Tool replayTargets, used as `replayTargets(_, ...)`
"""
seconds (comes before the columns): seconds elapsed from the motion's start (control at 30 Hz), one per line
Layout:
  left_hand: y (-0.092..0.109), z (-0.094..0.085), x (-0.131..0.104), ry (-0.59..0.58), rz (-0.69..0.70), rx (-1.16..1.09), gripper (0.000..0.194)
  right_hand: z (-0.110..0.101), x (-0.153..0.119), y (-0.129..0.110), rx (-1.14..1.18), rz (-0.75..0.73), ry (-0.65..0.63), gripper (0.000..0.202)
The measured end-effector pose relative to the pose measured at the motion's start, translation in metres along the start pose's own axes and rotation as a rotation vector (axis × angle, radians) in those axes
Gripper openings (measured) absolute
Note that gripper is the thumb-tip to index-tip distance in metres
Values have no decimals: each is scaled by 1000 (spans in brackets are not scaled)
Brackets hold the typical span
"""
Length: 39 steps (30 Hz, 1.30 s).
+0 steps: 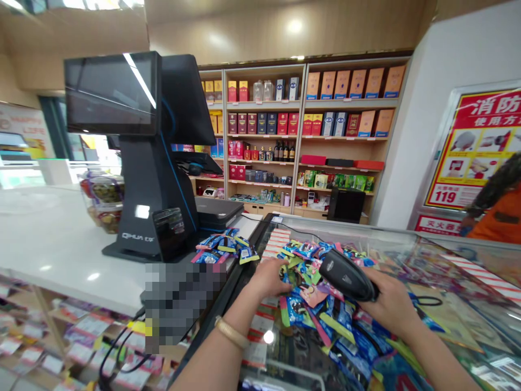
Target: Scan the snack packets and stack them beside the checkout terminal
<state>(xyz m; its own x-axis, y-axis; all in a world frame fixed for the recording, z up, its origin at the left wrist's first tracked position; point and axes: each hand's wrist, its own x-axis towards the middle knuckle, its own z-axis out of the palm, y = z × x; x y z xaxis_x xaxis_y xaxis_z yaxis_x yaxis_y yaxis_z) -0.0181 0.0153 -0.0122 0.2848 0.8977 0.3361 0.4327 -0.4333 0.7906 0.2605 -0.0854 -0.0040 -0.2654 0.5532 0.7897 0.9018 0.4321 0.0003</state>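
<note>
My right hand (393, 301) is wrapped around a black handheld barcode scanner (345, 276), whose head points up and to the left over a heap of small snack packets (337, 317). The packets are blue, pink and yellow-green and lie on the glass counter top. At the left edge of this heap is my left hand (272, 278), with a bangle on its wrist. Its thumb and fingers are apart and curved toward the packets; some fingertips are hidden. Farther left, a smaller pile of similar packets (226, 247) lies by the register's base.
A black point-of-sale terminal (148, 190) stands on the white counter (73, 260) at left, with plastic jars (106, 198) behind it. Shelves of boxed goods (264, 124) line the back wall. A person's orange garment (500, 220) shows at far right.
</note>
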Motion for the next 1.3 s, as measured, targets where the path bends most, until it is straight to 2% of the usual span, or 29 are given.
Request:
replayTargets(0.07, -2, 0, -3, -53, -1, 31, 46, -1, 1, -1, -7, 0, 2, 30)
replayTargets(0.13, -5, -1, -4, -54, -7, -29, 46, -1, 1, -1, -9, 5, 1, 31)
replayTargets(0.27, -6, -4, 1, 15, -56, -205, 43, -2, 2, 0, -6, 14, -3, 32)
replayTargets(0.37, -1, -4, 6, 70, -110, -326, 31, 0, 2, 1, -1, 32, 8, 31)
replayTargets(0.43, 5, -4, 7, 72, -177, -468, 20, 0, 1, 2, 7, 50, 18, 30)
replayTargets(0.53, 14, -3, 8, 73, -287, -806, 10, 0, 0, 4, 9, 55, 43, 30)
replayTargets(0.63, 20, -3, 9, 159, -373, -1065, 6, -3, 0, 8, -3, 56, 73, 31)
replayTargets(0.77, 22, -2, 13, 288, -450, -1234, 5, -8, 2, 11, 9, 65, 112, 30)
replayTargets(0.83, 22, 0, 12, 285, -423, -1260, 4, -10, 3, 9, 44, 62, 88, 28)
replayTargets(1.03, 24, 13, 4, 185, -228, -1117, 36, -7, 5, -6, 95, 53, -25, 30)
replayTargets(1.3, 24, 19, 0, 157, -169, -936, 38, -9, 8, -12, 88, 76, -103, 33)
